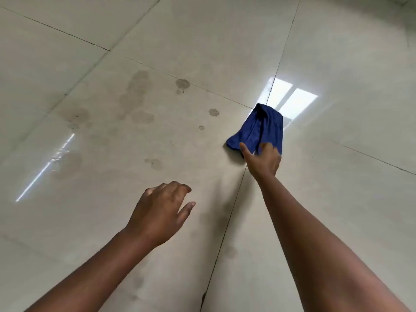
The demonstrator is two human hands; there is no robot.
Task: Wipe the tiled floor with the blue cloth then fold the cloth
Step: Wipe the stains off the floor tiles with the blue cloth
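A dark blue cloth (261,129), bunched and loosely folded, lies on the pale tiled floor (337,165) right of centre, beside a grout line. My right hand (262,159) rests on the cloth's near edge, thumb spread left and fingers over the fabric, gripping it. My left hand (161,212) hovers lower and to the left, above the floor, fingers curled and slightly apart, holding nothing.
Several dark damp stains (137,97) and small spots (182,84) mark the tile left of the cloth. A bright window reflection (290,100) shines just beyond the cloth. Dark grout lines (227,224) cross the floor between large glossy tiles.
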